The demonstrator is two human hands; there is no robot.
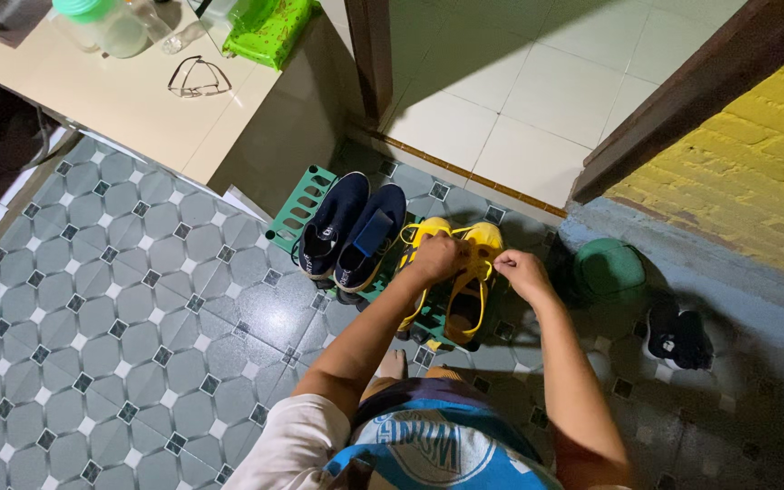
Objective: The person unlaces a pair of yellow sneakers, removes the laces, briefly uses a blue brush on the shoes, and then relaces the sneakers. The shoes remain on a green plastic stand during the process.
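While hands (478,263) pinch yellow shoes' (464,272) laces, navy pair (351,231) touching alongside.

Yellow shoes (466,272) matt cloth; green rack (297,210) plastic; floor tiles (120,299) glossy.

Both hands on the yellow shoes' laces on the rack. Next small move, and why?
Probably draw the lace ends outward to snug them. The left hand and right hand both pinch at the laces of the yellow shoes, which sit on the green shoe rack beside the navy sneakers. Whether a knot exists is unclear.
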